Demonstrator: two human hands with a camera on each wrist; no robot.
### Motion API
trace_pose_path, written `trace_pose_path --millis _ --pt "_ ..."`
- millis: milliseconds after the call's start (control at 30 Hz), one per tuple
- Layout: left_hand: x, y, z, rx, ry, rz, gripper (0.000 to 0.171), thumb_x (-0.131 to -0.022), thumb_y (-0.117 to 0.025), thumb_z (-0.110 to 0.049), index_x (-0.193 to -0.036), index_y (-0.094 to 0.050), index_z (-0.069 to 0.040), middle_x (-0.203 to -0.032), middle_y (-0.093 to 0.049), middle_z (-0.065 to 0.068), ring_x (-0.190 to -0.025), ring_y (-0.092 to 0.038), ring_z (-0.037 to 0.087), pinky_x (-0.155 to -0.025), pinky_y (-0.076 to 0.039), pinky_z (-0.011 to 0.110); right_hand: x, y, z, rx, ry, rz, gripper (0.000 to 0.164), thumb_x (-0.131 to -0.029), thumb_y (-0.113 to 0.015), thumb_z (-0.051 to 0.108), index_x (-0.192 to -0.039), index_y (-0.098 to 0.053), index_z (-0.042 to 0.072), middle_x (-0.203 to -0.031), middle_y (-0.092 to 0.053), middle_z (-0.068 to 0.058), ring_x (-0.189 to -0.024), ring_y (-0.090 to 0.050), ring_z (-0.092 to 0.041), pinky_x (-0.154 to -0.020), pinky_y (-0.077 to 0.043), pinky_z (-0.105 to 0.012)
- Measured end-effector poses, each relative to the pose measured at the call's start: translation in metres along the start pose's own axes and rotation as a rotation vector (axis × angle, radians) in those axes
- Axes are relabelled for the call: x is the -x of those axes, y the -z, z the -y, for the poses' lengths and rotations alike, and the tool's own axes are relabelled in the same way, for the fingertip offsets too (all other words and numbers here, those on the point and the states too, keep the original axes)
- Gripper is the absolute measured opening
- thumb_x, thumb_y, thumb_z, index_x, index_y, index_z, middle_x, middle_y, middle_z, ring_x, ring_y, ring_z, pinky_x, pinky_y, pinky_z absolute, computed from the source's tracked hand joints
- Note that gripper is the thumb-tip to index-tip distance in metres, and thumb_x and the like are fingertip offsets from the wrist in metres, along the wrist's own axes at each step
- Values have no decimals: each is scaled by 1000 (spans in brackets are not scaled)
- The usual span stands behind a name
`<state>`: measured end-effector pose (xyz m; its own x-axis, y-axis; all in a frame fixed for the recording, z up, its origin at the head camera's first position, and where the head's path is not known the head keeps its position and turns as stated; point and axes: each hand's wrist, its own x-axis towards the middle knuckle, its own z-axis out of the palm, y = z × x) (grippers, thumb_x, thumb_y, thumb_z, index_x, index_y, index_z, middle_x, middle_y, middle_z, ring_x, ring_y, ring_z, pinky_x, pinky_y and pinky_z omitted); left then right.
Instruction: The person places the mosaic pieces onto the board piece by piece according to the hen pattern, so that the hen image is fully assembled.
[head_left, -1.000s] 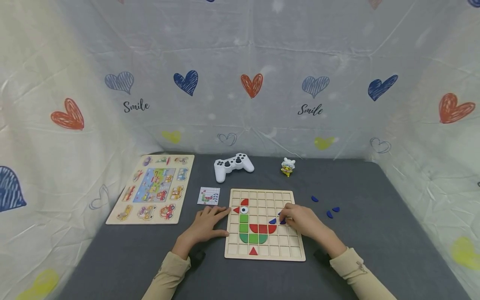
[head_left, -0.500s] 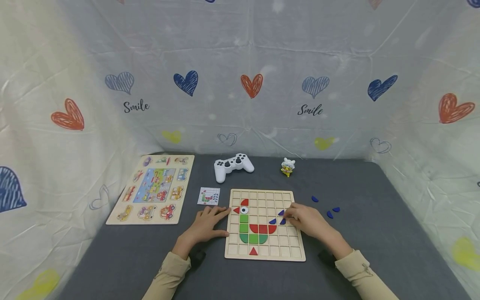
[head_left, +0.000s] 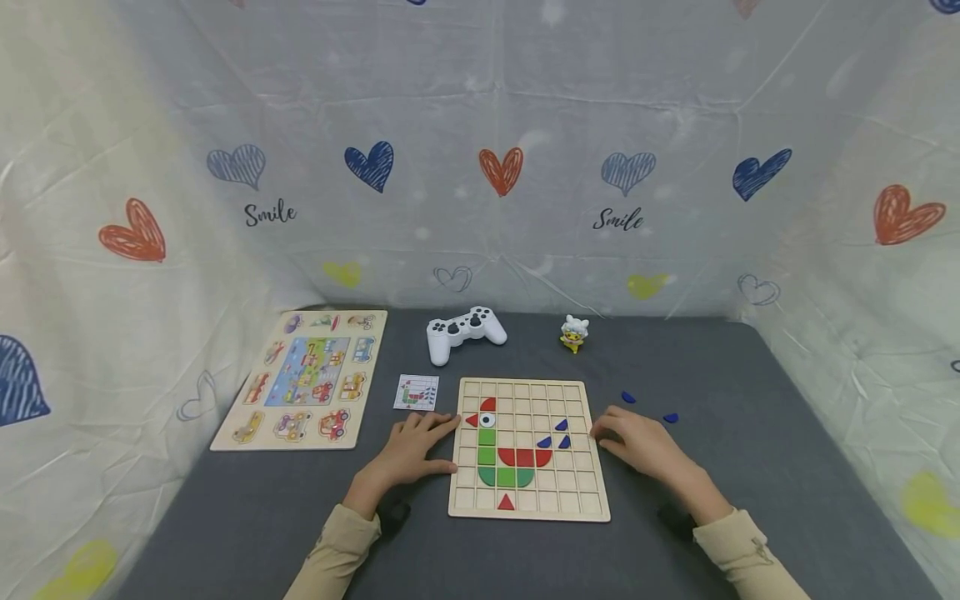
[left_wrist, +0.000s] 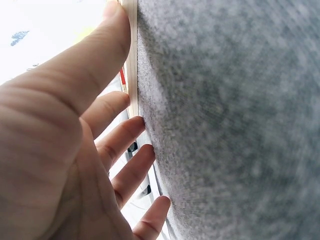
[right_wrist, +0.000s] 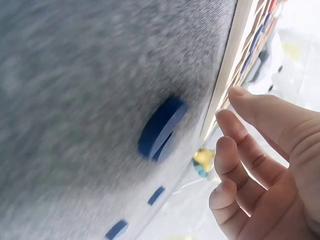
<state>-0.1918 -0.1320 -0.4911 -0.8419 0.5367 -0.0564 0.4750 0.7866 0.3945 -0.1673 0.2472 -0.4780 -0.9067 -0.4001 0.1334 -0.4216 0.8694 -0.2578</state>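
Note:
A wooden grid board (head_left: 587, 504) holds red, green and blue flat pieces in a bird-like pattern with a round eye piece (head_left: 487, 420). Several blue pieces (head_left: 565, 442) lie in its right-hand cells. My left hand (head_left: 408, 450) rests at the board's left edge, thumb and fingertips against the rim. Just off the right edge hovers my right hand (head_left: 637, 442), fingers loosely bent with nothing between them. A blue half-round piece (right_wrist: 162, 130) lies on the cloth close by in the right wrist view; the hand hides it in the head view.
Two more blue pieces (head_left: 628, 397) lie beyond the right hand. Behind the board are a small pattern card (head_left: 416, 392), a white game controller (head_left: 466, 333) and a small figurine (head_left: 574, 333). A wooden picture puzzle (head_left: 300, 379) lies at the left.
My right hand has withdrawn from the board's blue pieces and moved right, past the rim, now covering one loose blue piece. My left hand stays where it was.

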Motion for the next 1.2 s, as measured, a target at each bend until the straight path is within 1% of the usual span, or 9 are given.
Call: trace_pose_path --millis 167,267,433,533,700,867,1000,1200 --pt "0 -1 0 0 -5 -2 76 -79 -66 -50 -143 -40 -19 -138 -43 6 -110 -38 27 -97 -27 57 13 5 -5 11 -2 -11 14 -78 -75 16 -89 -69 21 -85 -55 11 -66 -51 -1 -55 -41 -21" --pt "-1 -1 1 -3 -2 -1 76 -78 -66 -51 -143 -39 -19 -138 -43 5 -111 -38 27 -96 -27 57 19 7 -8 12 -9 -5 14 -77 -75 16 -88 -69 21 -84 -56 11 -67 -53 -2 -56 -43 -22" --pt "0 -1 1 -7 4 -1 77 -78 -66 -51 -143 -39 -19 -138 -43 5 -110 -38 27 -96 -27 57 28 11 -11 6 -37 42 13 -77 -75 18 -88 -69 22 -84 -55 12 -71 -56 -4 -59 -45 -23" --pt "0 -1 1 -5 3 -3 77 -78 -66 -51 -142 -40 -19 -138 -43 6 -108 -38 27 -96 -28 57 31 13 -11 5 -44 64 14 -76 -75 20 -89 -69 23 -84 -54 13 -72 -56 -4 -59 -45 -23" --pt "0 -2 2 -5 3 -4 76 -78 -66 -51 -143 -39 -20 -138 -43 5 -107 -38 26 -95 -28 56 37 15 -12 13 -19 63 17 -74 -77 21 -88 -68 23 -84 -53 13 -72 -55 -4 -58 -45 -24" --pt "-1 -3 4 -10 0 -6 77 -78 -65 -52 -143 -39 -20 -138 -43 4 -108 -38 26 -96 -28 57 43 17 -15 27 -14 74 18 -73 -78 20 -87 -67 25 -84 -53 13 -71 -54 -3 -57 -43 -24" --pt "-2 -4 4 -10 -5 -5 77 -78 -65 -52 -143 -38 -20 -138 -42 4 -108 -38 26 -96 -28 57 46 18 -16 26 -20 91 19 -73 -77 17 -87 -67 25 -85 -53 12 -72 -56 -5 -57 -44 -24" --pt "-1 -3 4 -5 -8 -4 77 -78 -65 -51 -143 -39 -20 -138 -42 5 -110 -38 27 -95 -27 58 48 16 -15 34 -37 73 18 -75 -75 15 -86 -65 25 -84 -54 12 -74 -59 -6 -59 -46 -25"
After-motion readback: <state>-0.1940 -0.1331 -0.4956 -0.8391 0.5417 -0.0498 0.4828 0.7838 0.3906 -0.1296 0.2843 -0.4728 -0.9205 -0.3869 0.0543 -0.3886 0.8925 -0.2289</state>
